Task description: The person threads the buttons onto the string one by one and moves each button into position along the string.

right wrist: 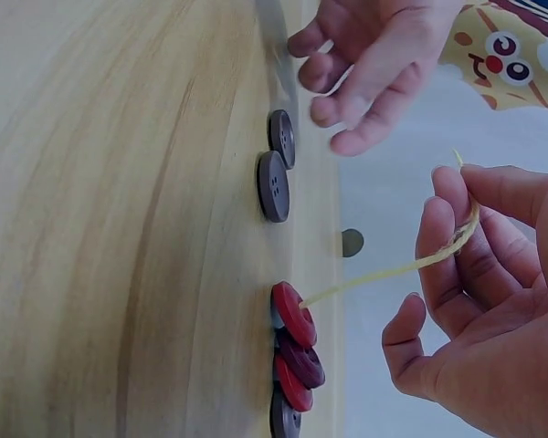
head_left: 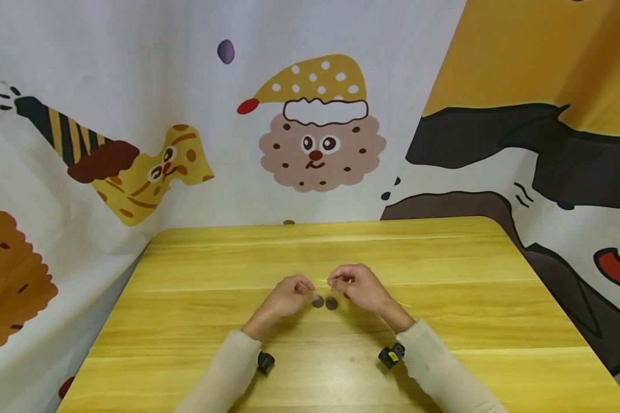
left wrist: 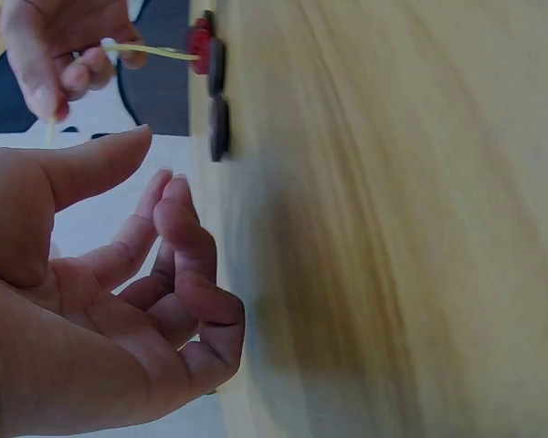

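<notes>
A yellow cord (right wrist: 374, 276), threaded into a red button (right wrist: 292, 318) on the worktop (head_left: 315, 378), is pinched by the right hand (head_left: 359, 287); nothing is gripped by the left hand (left wrist: 100, 319) (thumb parted from loosely curled fingers), near two dark buttons (right wrist: 274, 187).

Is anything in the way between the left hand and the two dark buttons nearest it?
Nothing visible blocks the left hand from those two dark buttons; the yellow string, pinched by the right hand, runs to a red button on their far side.
</notes>
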The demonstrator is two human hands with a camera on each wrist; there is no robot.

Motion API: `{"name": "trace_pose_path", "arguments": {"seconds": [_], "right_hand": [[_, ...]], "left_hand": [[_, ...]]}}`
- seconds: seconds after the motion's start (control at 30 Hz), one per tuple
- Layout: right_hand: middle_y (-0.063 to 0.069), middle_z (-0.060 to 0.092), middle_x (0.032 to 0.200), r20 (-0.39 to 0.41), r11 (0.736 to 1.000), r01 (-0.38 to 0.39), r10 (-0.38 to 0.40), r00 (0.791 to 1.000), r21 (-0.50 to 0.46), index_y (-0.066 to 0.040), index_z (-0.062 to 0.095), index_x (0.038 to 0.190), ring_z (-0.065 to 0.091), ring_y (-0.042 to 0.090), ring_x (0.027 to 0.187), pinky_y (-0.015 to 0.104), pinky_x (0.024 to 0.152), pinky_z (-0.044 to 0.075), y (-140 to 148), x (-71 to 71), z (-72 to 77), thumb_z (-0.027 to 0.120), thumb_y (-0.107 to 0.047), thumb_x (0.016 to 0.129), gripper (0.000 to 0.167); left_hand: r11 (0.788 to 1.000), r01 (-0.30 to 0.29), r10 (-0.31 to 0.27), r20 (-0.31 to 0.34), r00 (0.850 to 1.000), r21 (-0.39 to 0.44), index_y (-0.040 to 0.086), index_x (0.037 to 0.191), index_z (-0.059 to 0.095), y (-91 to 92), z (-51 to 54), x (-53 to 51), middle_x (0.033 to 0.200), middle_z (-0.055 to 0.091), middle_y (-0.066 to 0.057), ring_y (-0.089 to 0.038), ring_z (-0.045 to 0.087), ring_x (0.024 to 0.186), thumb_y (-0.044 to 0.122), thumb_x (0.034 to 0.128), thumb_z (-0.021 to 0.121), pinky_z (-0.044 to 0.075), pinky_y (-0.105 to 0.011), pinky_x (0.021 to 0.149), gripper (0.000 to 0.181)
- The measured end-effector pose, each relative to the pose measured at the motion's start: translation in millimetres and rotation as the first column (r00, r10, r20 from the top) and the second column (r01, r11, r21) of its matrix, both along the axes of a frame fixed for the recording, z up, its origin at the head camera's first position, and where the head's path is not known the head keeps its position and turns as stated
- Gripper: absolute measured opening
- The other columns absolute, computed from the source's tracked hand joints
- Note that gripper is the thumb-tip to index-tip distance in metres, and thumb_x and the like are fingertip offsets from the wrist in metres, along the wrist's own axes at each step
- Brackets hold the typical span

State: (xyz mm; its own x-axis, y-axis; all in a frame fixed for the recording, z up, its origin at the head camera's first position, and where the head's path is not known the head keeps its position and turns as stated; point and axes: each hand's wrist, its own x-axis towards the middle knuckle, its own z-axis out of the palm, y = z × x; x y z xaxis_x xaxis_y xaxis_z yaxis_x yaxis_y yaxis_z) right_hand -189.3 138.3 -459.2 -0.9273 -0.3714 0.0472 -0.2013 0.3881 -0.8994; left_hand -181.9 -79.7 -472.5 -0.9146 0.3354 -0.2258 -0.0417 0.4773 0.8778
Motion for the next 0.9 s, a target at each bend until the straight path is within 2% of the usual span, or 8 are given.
{"name": "trace_pose_path", "arguments": {"seconds": [0.17, 0.37, 0.43, 0.53, 0.67, 0.83, 0.9], "right_hand": [[0.016, 0.070, 0.083, 0.024, 1.000, 0.007, -0.007, 1.000, 0.007, 0.000, 0.072, 0.097, 0.056, 0.027, 0.064, 0.022, 0.050, 0.040, -3, 1.8, 4.5, 0.066, -0.005, 0.094, 0.008], [0.010, 0.067, 0.078, 0.056, 1.000, -0.007, 0.007, 0.998, -0.004, 0.002, 0.071, 0.096, 0.053, 0.018, 0.060, 0.021, 0.051, 0.042, -5, 12.4, 29.9, 0.063, 0.000, 0.094, 0.009], [0.009, 0.067, 0.078, 0.058, 1.000, -0.012, 0.012, 0.998, -0.014, 0.002, 0.071, 0.096, 0.052, 0.014, 0.060, 0.021, 0.051, 0.042, -4, 14.6, 33.7, 0.062, 0.000, 0.094, 0.009], [0.015, 0.067, 0.080, 0.059, 0.999, -0.017, 0.019, 0.998, -0.030, 0.003, 0.071, 0.097, 0.055, 0.024, 0.060, 0.023, 0.051, 0.043, 0, 7.8, 18.2, 0.064, -0.004, 0.095, 0.010], [0.022, 0.068, 0.087, 0.064, 0.999, -0.018, 0.021, 0.998, -0.043, 0.002, 0.071, 0.100, 0.057, 0.036, 0.065, 0.024, 0.050, 0.044, 3, -2.4, -3.5, 0.066, -0.011, 0.095, 0.015], [0.020, 0.068, 0.087, 0.070, 0.998, -0.022, 0.026, 0.997, -0.056, 0.003, 0.070, 0.101, 0.056, 0.027, 0.063, 0.024, 0.051, 0.044, 2, -1.5, -3.1, 0.066, -0.010, 0.095, 0.015], [0.019, 0.069, 0.087, 0.080, 0.998, -0.024, 0.029, 0.996, -0.060, 0.004, 0.070, 0.101, 0.057, 0.029, 0.064, 0.024, 0.051, 0.044, 2, -1.1, -2.5, 0.066, -0.009, 0.095, 0.015]], "left_hand": [[0.999, 0.042, -0.041, 0.012, 0.999, -0.016, 0.002, 0.110, 0.065, -1.2, -4.8, -7.9, 0.082, 0.057, -0.007, -0.017, 0.050, 0.070, 0.012, 0.0891, 0.072, 0.041, -0.028, 0.061, 0.024], [0.993, 0.098, -0.096, 0.039, 0.995, -0.062, 0.006, 0.109, 0.066, -2.2, -4.2, -13.9, 0.083, 0.059, -0.006, -0.017, 0.053, 0.073, 0.015, 0.0872, 0.076, 0.043, -0.030, 0.065, 0.026], [0.989, 0.117, -0.113, 0.044, 0.993, -0.090, 0.008, 0.109, 0.067, -1.7, -4.2, -14.8, 0.083, 0.059, -0.006, -0.018, 0.052, 0.073, 0.018, 0.0873, 0.076, 0.043, -0.031, 0.064, 0.025], [0.978, 0.145, -0.142, 0.034, 0.989, -0.147, 0.013, 0.107, 0.068, -0.5, -4.5, -16.7, 0.084, 0.058, -0.006, -0.018, 0.052, 0.073, 0.021, 0.0876, 0.077, 0.042, -0.032, 0.064, 0.023], [0.969, 0.175, -0.173, 0.026, 0.985, -0.172, 0.016, 0.104, 0.068, 0.0, -3.9, -17.8, 0.081, 0.056, -0.004, -0.017, 0.049, 0.069, 0.021, 0.0884, 0.076, 0.039, -0.031, 0.062, 0.018], [0.966, 0.197, -0.198, 0.008, 0.980, -0.169, 0.017, 0.101, 0.068, -0.7, -3.6, -16.3, 0.075, 0.052, -0.002, -0.015, 0.045, 0.062, 0.020, 0.0896, 0.075, 0.037, -0.029, 0.058, 0.014], [0.965, 0.197, -0.199, 0.005, 0.980, -0.174, 0.017, 0.101, 0.067, -0.8, -3.9, -15.7, 0.074, 0.051, -0.001, -0.014, 0.044, 0.061, 0.020, 0.0899, 0.074, 0.036, -0.029, 0.057, 0.014]]}}
